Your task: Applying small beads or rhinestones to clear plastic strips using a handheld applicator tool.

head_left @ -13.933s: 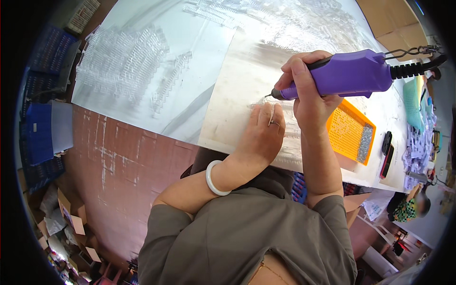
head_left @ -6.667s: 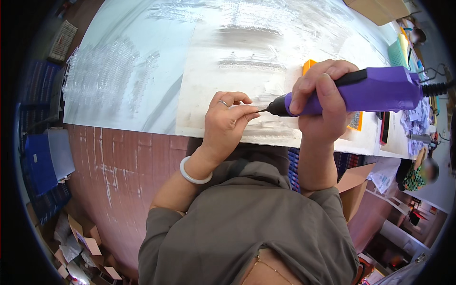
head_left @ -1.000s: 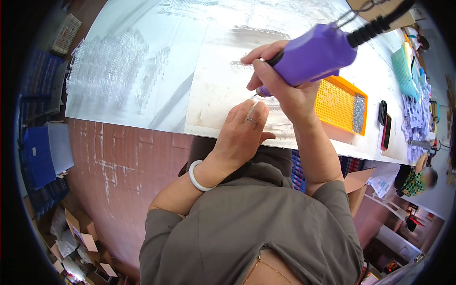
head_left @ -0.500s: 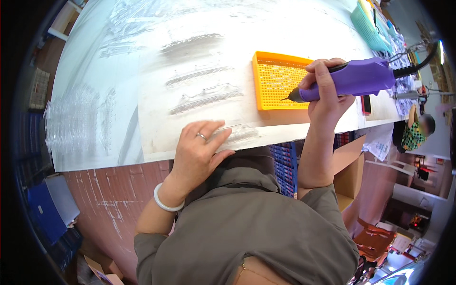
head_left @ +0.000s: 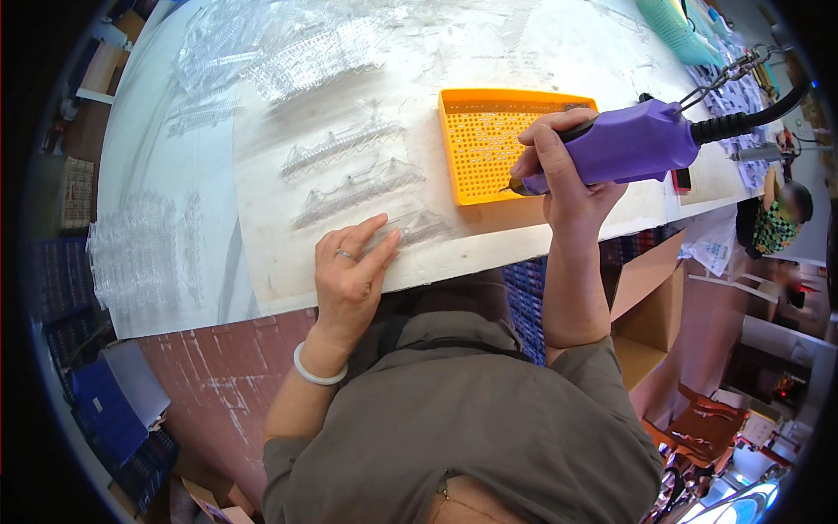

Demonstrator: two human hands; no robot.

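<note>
My right hand [head_left: 567, 170] is wrapped round a purple electric screwdriver [head_left: 624, 144]. The tool lies nearly level, and its dark tip points left, over the near part of a shallow yellow perforated basket [head_left: 447, 157]. Along the table's front edge my left hand [head_left: 347, 271] rests with its fingers stretched out and apart. Its fingertips are at the left end of a clear plastic toothed strip [head_left: 419, 227]; whether they press on it I cannot tell. Beyond it lie two similar clear strips, one [head_left: 362, 192] closer and another [head_left: 345, 148] farther off. Small dark bits, too small to name, sit in the basket's far right corner.
Piles of clear plastic strips [head_left: 319, 57] cover the table's far left, and a stack [head_left: 144, 253] lies at its left edge. A teal basket [head_left: 672, 31] stands far right. A black cable [head_left: 742, 122] trails from the screwdriver. Below is an open cardboard box [head_left: 650, 323]. A person [head_left: 777, 227] is off right.
The view has shifted a little. The screwdriver's tip has moved toward the basket's near edge, and my left hand has settled with its fingers at the nearest strip's end.
</note>
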